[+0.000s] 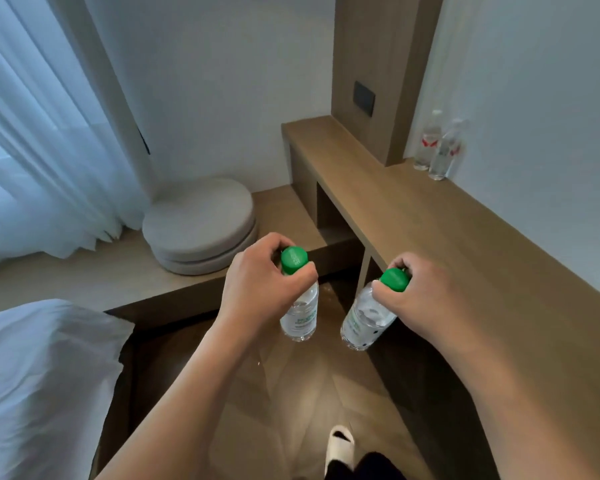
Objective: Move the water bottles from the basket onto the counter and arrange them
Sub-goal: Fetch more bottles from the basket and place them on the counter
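My left hand (257, 289) grips a clear water bottle with a green cap (300, 317) by its neck, hanging upright above the floor. My right hand (426, 299) holds a second green-capped bottle (364, 322) by its neck, tilted with its base toward the left. Both bottles hang in the air just left of the long wooden counter (440, 237). At the counter's far end, two clear bottles with red labels (437, 147) stand side by side against the white wall. No basket is in view.
A stack of round grey cushions (201, 226) sits on a low wooden platform (84, 275) by the curtain. A white bed corner (39, 375) is at the left. My foot in a white slipper (340, 445) stands on the wooden floor.
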`<action>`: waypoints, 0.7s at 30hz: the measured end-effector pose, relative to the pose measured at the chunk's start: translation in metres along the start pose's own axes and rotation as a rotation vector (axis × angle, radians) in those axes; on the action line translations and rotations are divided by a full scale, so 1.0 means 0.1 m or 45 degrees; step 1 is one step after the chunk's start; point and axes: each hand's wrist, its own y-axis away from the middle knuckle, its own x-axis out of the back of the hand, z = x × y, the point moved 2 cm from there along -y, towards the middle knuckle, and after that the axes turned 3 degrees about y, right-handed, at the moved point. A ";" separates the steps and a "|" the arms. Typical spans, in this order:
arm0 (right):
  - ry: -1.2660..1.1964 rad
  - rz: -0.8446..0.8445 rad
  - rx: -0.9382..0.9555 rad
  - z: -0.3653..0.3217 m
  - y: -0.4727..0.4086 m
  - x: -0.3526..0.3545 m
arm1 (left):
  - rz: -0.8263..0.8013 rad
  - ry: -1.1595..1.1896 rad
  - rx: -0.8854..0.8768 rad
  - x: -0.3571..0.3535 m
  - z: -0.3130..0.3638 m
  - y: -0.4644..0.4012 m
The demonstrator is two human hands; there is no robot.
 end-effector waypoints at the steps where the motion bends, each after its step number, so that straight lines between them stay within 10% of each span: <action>1: -0.010 0.002 -0.017 -0.02 -0.22 -0.03 | -0.009 0.000 -0.006 -0.06 -0.06 -0.23; 21: -0.010 0.129 -0.307 0.06 -3.89 0.05 | -0.283 0.109 -0.128 -1.29 -0.35 -4.30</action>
